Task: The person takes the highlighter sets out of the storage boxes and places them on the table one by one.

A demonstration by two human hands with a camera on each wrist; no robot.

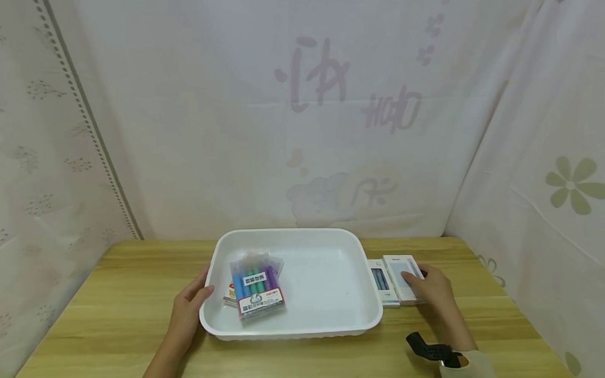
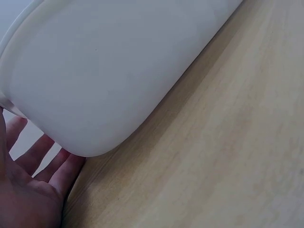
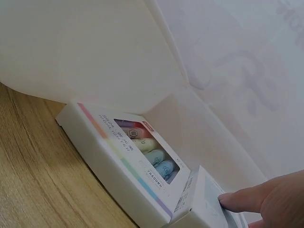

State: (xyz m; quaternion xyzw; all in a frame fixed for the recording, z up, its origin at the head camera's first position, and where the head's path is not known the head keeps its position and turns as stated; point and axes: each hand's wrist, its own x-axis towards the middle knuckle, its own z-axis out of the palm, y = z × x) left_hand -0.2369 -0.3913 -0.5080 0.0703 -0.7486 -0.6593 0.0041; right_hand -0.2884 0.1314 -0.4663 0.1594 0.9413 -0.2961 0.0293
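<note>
A white plastic tray (image 1: 326, 283) stands on the table. My left hand (image 1: 185, 310) grips its left side, thumb at the rim and fingers against the outer wall. Inside the tray, toward the left, a clear pack of blue, green and purple pens (image 1: 260, 299) lies over another packet (image 1: 229, 296). Right of the tray, two flat white boxes lie side by side. The nearer one to the tray is a highlighter box (image 3: 111, 164) with pastel highlighters behind its window. My right hand (image 1: 436, 289) holds the outer white box (image 1: 399, 263), thumb on its top face.
A wooden table (image 1: 96, 313) bears everything. Pale patterned cloth (image 1: 260, 129) hangs behind it and along both sides. Black straps with small mounts (image 1: 433, 351) sit at the wrists.
</note>
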